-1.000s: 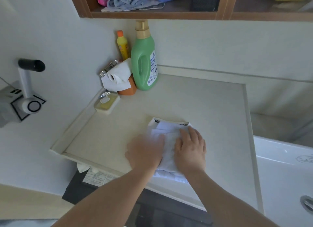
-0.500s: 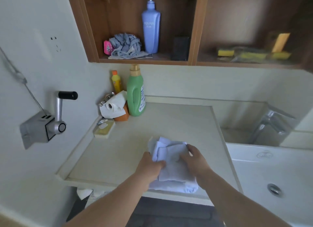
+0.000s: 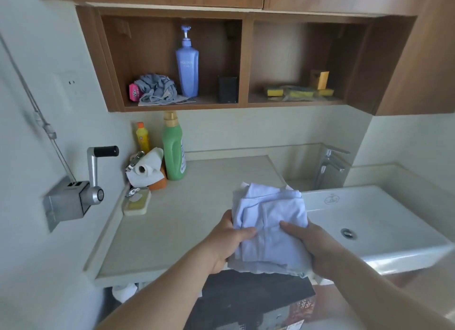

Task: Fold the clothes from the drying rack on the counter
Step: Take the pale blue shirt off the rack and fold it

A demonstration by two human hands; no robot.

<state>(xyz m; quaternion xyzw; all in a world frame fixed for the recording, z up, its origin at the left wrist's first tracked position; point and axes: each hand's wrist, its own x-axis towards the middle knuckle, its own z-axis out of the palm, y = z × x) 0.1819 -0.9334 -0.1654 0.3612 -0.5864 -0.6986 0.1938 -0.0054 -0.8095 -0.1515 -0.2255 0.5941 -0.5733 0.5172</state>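
A folded white garment (image 3: 270, 226) is held up above the front right part of the beige counter (image 3: 187, 221). My left hand (image 3: 225, 241) grips its left edge, thumb on top and fingers underneath. My right hand (image 3: 312, 246) grips its right edge the same way. The garment's far end rises toward the sink side. No drying rack is in view.
A white sink (image 3: 374, 221) with a chrome tap (image 3: 330, 167) lies right of the counter. At the counter's back left stand a green bottle (image 3: 174, 150), a yellow bottle (image 3: 142, 137), a paper roll (image 3: 145, 168) and a soap dish (image 3: 136, 203). An open wooden shelf (image 3: 221, 61) hangs above. A crank winch (image 3: 78, 194) juts from the left wall.
Both hands pressed the garment flat on the counter, then gripped its sides and lifted it up and to the right. The camera tilted up, showing the shelf and sink.
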